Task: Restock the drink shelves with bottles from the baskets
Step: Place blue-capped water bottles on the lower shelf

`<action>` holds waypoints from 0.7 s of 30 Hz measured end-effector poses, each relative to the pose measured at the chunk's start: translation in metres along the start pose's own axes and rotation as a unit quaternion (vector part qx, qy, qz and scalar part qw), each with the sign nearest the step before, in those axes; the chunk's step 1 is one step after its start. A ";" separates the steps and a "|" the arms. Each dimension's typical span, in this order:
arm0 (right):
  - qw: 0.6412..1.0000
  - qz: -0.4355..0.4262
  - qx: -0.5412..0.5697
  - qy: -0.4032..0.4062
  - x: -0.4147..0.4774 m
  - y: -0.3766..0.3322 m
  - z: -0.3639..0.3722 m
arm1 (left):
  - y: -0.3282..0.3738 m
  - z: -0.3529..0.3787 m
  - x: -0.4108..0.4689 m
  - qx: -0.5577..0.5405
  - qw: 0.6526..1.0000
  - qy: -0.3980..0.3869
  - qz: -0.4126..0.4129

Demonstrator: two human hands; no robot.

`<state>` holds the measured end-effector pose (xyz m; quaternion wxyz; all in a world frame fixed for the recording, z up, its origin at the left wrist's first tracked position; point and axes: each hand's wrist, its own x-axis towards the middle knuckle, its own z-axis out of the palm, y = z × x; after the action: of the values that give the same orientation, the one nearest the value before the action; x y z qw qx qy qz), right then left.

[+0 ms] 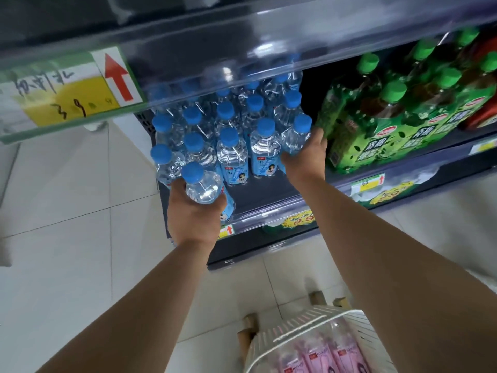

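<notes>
l hand (192, 214) grips a blue-cap water bottle (200, 184) from below, fingers curled round its lower body. the bottle is tilted, cap toward the cam, at the front-left corner of the dark shelf (269, 195). can't tell if its base touches the shelf.

r hand (306, 157) is wrapped round a 2nd blue-cap bottle (297, 135) at the right end of the water group, fingers behind it, thumb side to the front. this one is roughly upright, just beside the green-cap tea bottles (376, 125). its base is hidden by the hand, so can't tell if it stands on the shelf.

between the 2 hands, more water bottles (231, 146) stand upright in rows w/ blue labels facing front. a bare strip of shelf lies in front of them. far right, past the tea, a red-label bottle (481, 114), only partly in view.

upper shelf has a clear front rail (269, 36) and a handwritten price tag (67, 90) w/ a red arrow (118, 76) pointing up. yellow price tags (298, 219) sit on the lower shelf edge.

bottom of view: a white basket (271, 343) on the pale tiled floor (67, 211), holding pink-label bottles (320, 356) lying down.
</notes>
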<state>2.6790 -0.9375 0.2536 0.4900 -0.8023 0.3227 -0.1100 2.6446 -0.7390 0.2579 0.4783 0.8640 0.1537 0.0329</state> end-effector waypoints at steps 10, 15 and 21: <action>0.994 0.081 -0.035 -0.067 -0.016 0.000 0.000 | -0.015 -0.029 0.022 0.041 0.992 0.083 -0.082; 0.994 0.072 -0.038 -0.067 -0.026 0.012 0.002 | -0.019 -0.016 0.025 0.084 0.993 0.071 -0.043; 0.992 0.018 -0.089 -0.092 -0.051 0.021 -0.005 | -0.009 -0.013 0.018 0.097 0.993 0.042 -0.050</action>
<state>2.6287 -0.9154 0.2453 0.4463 -0.8433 0.2995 0.0022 2.6569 -0.7189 0.2558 0.3861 0.8955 0.2193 0.0301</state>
